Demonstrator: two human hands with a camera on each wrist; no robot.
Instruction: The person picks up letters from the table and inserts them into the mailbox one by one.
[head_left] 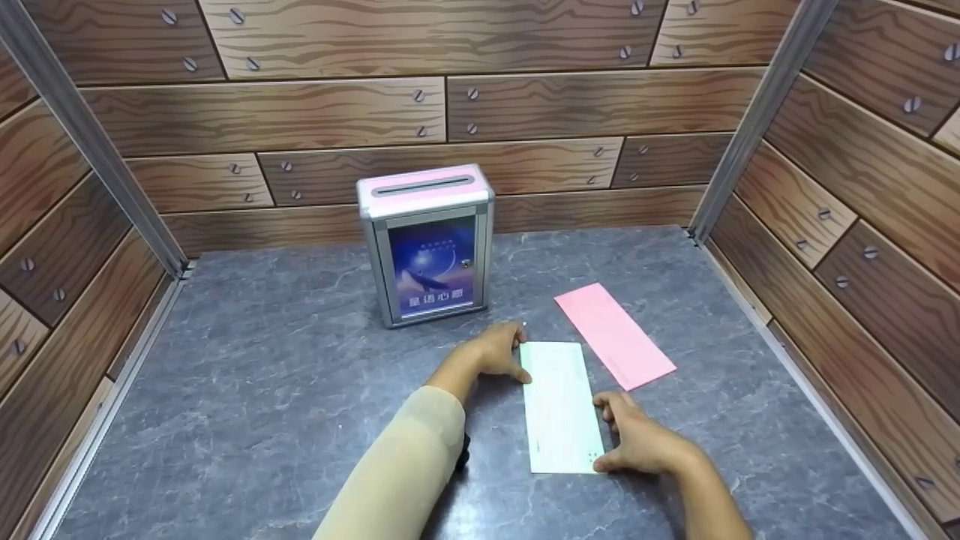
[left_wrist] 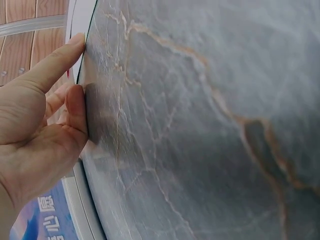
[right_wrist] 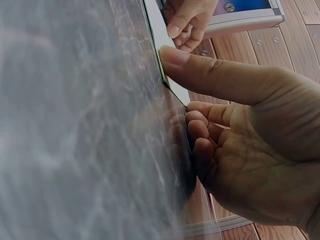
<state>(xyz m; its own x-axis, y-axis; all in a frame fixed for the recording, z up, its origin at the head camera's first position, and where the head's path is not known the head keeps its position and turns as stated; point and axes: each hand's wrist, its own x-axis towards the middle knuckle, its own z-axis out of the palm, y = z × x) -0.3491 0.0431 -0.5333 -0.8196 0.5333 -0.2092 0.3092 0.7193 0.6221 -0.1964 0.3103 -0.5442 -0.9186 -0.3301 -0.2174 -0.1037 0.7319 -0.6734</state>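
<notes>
A pale green envelope [head_left: 561, 412] lies lengthwise on the grey marbled table. My left hand [head_left: 495, 351] is at its upper left corner, thumb touching the long edge and the other fingers bent down by the corner. In the left wrist view, the thumb and fingertips of the left hand [left_wrist: 47, 107] meet the envelope's edge low over the table. My right hand [head_left: 641, 435] is at the lower right, thumb on the near corner and forefinger against the right edge. The right wrist view shows the right hand [right_wrist: 240, 120] with thumb and forefinger spread along the envelope's edges [right_wrist: 159, 30].
A pink envelope [head_left: 615, 336] lies slanted beyond the right hand. Behind the left hand stands a silver-framed box [head_left: 431, 255] with a slot in its pink top and a blue picture door with a lock. Wood-patterned walls [head_left: 555, 105] enclose the table on three sides.
</notes>
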